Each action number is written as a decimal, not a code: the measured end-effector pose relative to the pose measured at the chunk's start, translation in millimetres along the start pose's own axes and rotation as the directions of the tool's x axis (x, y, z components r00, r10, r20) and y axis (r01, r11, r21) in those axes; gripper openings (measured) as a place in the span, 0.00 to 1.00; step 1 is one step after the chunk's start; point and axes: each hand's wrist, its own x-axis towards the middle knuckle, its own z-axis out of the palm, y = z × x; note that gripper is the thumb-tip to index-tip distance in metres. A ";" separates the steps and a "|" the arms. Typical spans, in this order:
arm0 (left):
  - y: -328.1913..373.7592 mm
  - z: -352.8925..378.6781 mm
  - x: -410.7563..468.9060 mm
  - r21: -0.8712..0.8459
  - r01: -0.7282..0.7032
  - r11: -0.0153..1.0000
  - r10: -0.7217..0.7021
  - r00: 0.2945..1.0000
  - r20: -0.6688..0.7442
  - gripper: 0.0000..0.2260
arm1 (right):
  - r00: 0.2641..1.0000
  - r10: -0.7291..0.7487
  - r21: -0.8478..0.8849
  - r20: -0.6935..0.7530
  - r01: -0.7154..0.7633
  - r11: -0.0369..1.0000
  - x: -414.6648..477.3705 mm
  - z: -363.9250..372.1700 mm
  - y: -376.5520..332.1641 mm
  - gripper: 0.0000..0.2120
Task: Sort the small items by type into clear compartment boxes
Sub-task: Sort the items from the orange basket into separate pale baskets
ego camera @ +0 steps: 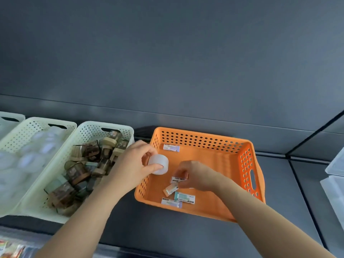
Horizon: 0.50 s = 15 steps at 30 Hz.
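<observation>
Forearms come in from bottom edge, both hands at orange basket (249, 164) on dark shelf (176, 229).

L hand (134, 164): at basket's left wall, fingers + thumb curled round white tub (158, 163), tub on its side, off the floor, over basket's left part.

R hand (195, 175): inside basket, fingers curled down, tips pinching barcode pack (178, 178). Can't tell if pack is lifted or touching the floor.

Other small packs in basket:
- one at back wall (171, 147)
- one tilted just below barcode pack (170, 189)
- two near front wall, side by side, touching or nearly (185, 197)

Left of orange: cream basket (104, 123), full of brown items (80, 174) in a heap. L wrist is over its right rim. Further left, 2nd cream basket (46, 120) w/ white tubs, blurred. Third one at the frame edge, contents n/a.

Clear boxes (335, 170) at right edge, well apart from hands, contents can't tell.

Colourful packets (11, 248) bottom-left corner, blurred.
</observation>
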 end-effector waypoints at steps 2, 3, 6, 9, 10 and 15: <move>-3.3 0.9 -9.9 -0.097 0.062 0.993 -0.068 0.996 -0.060 0.11 | 0.999 -0.023 -0.037 0.038 0.024 0.999 4.5 5.1 -3.9 0.11; -4.0 2.1 -14.0 -0.124 0.080 0.989 -0.090 0.993 -0.076 0.10 | 0.998 -0.022 -0.056 0.055 0.025 0.998 6.2 6.5 -5.1 0.12; -3.3 7.8 -24.2 -0.168 0.111 0.979 -0.131 0.985 -0.112 0.10 | 0.997 -0.013 -0.137 0.075 0.023 0.990 8.4 8.3 -6.2 0.13; -3.9 9.0 -33.9 -0.285 0.176 0.942 -0.227 0.961 -0.158 0.10 | 0.996 0.044 -0.164 0.071 -0.032 0.986 6.1 6.1 -5.8 0.14; -5.4 7.9 -37.9 -0.322 0.191 0.927 -0.256 0.951 -0.173 0.10 | 0.997 0.055 -0.153 0.052 -0.047 0.987 4.9 4.1 -6.4 0.14; -23.7 -16.9 -60.8 -0.399 0.218 0.891 -0.353 0.884 -0.305 0.06 | 0.987 -0.016 0.035 -0.159 0.022 0.999 4.0 -15.0 -27.6 0.11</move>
